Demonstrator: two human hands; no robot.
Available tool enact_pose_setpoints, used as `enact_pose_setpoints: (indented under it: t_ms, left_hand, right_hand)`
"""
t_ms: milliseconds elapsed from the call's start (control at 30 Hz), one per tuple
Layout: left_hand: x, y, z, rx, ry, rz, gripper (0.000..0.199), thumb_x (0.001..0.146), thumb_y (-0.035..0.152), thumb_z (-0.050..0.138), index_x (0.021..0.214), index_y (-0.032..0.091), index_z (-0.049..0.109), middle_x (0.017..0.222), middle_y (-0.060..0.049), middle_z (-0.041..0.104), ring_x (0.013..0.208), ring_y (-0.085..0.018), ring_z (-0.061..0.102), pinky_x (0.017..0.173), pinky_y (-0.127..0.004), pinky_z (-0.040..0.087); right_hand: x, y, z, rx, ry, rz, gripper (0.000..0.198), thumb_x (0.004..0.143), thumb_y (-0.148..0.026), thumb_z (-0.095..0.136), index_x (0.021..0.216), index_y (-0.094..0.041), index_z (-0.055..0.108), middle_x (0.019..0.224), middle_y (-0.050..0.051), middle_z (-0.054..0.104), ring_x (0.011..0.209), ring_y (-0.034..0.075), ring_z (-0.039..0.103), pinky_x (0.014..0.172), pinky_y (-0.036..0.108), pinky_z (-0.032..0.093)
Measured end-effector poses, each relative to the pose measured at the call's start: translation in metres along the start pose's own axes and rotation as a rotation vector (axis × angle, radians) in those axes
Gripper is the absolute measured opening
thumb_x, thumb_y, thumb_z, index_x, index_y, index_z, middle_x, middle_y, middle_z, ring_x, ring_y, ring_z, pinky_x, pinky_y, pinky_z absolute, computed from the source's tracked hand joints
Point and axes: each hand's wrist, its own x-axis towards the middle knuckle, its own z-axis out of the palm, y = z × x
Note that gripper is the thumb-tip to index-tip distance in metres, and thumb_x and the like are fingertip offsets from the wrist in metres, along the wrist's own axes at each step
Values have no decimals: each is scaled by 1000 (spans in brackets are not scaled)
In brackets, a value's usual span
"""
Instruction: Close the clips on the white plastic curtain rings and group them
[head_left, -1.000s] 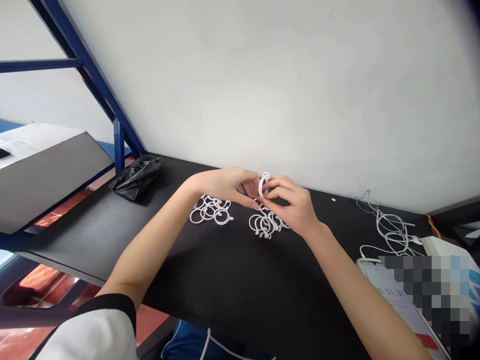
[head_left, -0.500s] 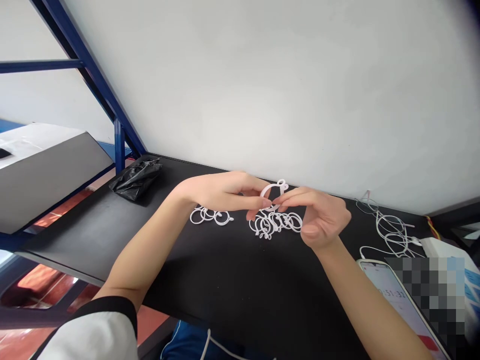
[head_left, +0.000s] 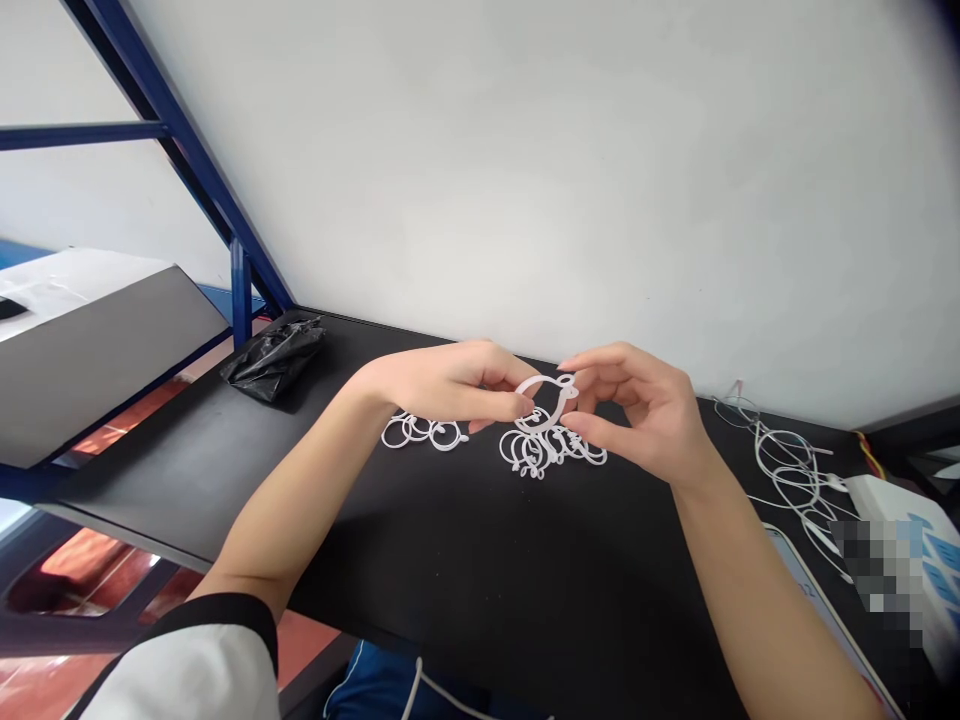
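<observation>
My left hand (head_left: 465,385) pinches a white curtain ring (head_left: 556,408) at its left side, between thumb and fingers. The ring is held up over the table, its small eyelet at the upper right. Around that eyelet side is my right hand (head_left: 637,405), its fingers and thumb spread apart; whether a fingertip touches the ring I cannot tell. Beneath the held ring lies a pile of similar white curtain rings (head_left: 529,455). A smaller group of rings (head_left: 448,436) rests under my left wrist, partly hidden by it.
The black table (head_left: 465,560) stands against a pale wall. On its far left lies a crumpled black plastic bag (head_left: 274,358). Tangled white cables (head_left: 787,460), a phone (head_left: 814,600) partly behind my right forearm and a white box (head_left: 900,540) occupy the right. A blue metal frame (head_left: 202,190) rises at left.
My right hand has opened from a pinch at the ring and turned, its fingers now spread. The held ring has dropped slightly. My left hand keeps its grip nearly in place.
</observation>
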Motion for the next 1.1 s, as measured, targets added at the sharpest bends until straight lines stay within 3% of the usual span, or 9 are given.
enact_pose_setpoints:
  t_ms: [167,367,600,700,900,1100]
  left_hand:
    - [0,-2,0,71,88,23,34,98,31,45,67,16,48,55,3,49,49,-6,40,47,-18,33]
    - [0,0,1,80,239,-33,38,97,39,48,66,17,42,54,3,50,49,-6,43,45,-17,33]
    - [0,-1,1,86,248,-77,41,97,49,45,74,16,53,64,0,55,56,-8,51,47,-18,37]
    - [0,-1,1,82,239,-37,40,96,52,48,82,16,57,68,0,57,60,-9,54,51,-18,40]
    - [4,5,10,112,302,90,41,81,50,71,101,17,56,72,2,59,63,-9,54,54,-18,39]
    - [7,10,22,86,354,122,41,76,49,75,92,19,53,58,8,51,52,-7,48,50,-19,35]
  right_hand:
    - [-2,2,5,-33,48,19,11,81,-23,74,91,-20,70,69,-1,68,52,11,63,47,23,53]
    - [-4,1,7,-45,104,-34,10,76,-21,80,78,-21,70,60,-3,68,48,11,63,45,23,53]
    - [-5,-5,10,-124,157,-175,10,81,-16,74,74,-21,70,59,-3,69,46,11,62,45,24,51]
    - [-6,-4,10,-137,179,-223,12,84,-12,70,76,-21,67,57,-4,65,46,10,61,45,23,48]
    - [-7,-1,16,-240,292,-357,13,86,-10,66,79,-21,64,58,-5,60,48,8,54,45,23,41]
    - [-7,-1,20,-292,241,-414,10,86,-13,65,81,-22,63,62,-4,62,49,9,53,45,24,41]
